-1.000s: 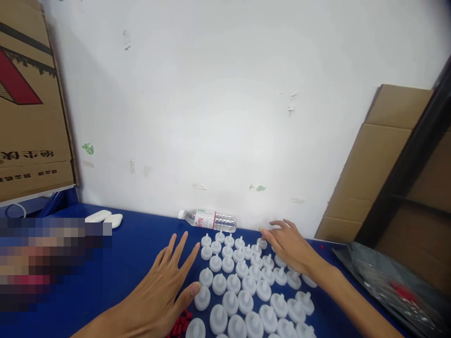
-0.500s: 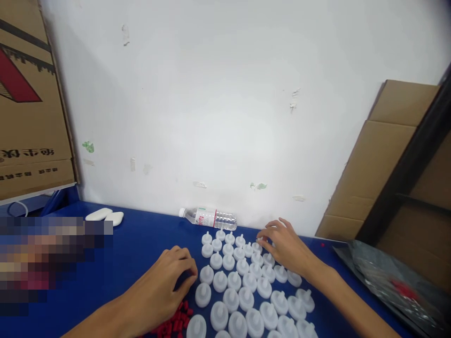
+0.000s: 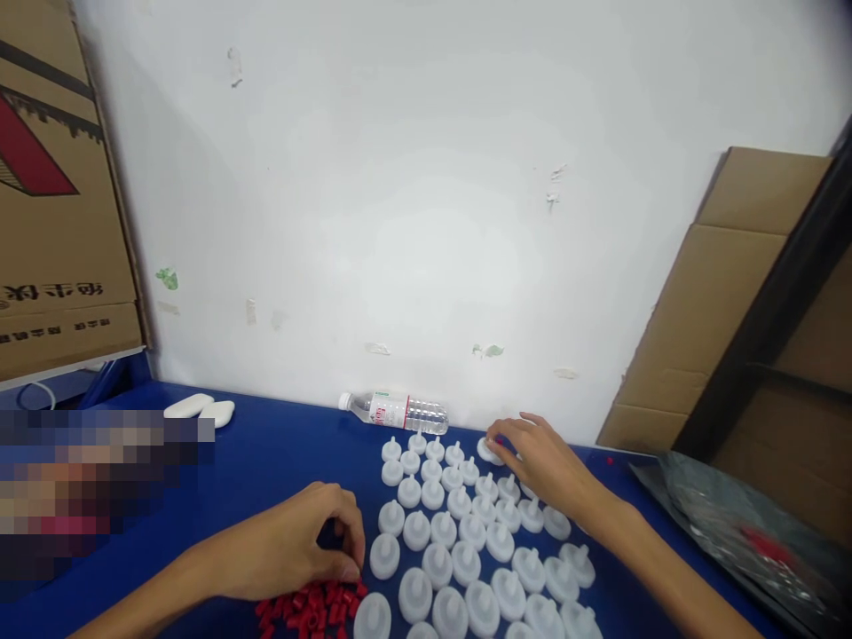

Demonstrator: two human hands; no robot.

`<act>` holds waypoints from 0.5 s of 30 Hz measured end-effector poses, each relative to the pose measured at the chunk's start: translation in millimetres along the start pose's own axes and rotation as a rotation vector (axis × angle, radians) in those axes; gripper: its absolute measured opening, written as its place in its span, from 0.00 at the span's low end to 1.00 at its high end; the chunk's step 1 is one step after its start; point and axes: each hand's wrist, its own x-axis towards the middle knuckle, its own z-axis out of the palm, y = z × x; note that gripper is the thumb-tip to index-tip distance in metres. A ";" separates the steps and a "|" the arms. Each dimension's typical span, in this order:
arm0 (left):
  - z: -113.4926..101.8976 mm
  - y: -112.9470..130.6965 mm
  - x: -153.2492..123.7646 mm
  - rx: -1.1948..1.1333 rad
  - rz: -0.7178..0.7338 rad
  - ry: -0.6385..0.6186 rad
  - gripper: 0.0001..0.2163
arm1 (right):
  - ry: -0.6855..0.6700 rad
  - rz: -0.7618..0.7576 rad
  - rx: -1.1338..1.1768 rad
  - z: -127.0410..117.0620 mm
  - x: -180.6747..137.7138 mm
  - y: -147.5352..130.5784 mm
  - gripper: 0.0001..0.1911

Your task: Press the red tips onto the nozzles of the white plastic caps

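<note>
My left hand (image 3: 303, 543) is at the pile of small red caps (image 3: 312, 608), thumb and forefinger brought together at its right edge; what they pinch, if anything, is hidden. At the far side of the table, my right hand (image 3: 542, 457) has its thumb and fingers closed on a white round lid with a spout (image 3: 487, 453). A bit of red shows at those fingertips, against the lid. Several more white spouted lids (image 3: 437, 565) stand in loose rows between my hands, spouts upward.
A clear water bottle (image 3: 406, 413) lies along the wall. Two white rounded objects (image 3: 216, 413) sit at the back left. A cardboard box (image 3: 59, 231) stands left, folded cardboard (image 3: 706, 293) right. A plastic bag (image 3: 752, 541) lies on the right; the left foreground is blurred out.
My left hand has moved down and left onto the red caps, and its fingers have closed. At my right fingertips a tilted white lid and a spot of red now show.
</note>
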 end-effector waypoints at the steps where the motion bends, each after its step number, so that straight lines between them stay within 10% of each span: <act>1: 0.6 -0.5 0.4 0.009 -0.002 0.001 0.02 | 0.013 0.010 0.003 -1.2 0.0 -0.9 0.11; 15: 0.3 2.4 0.0 -0.018 0.017 -0.005 0.04 | 0.088 -0.049 0.009 -1.4 0.7 -12.8 0.09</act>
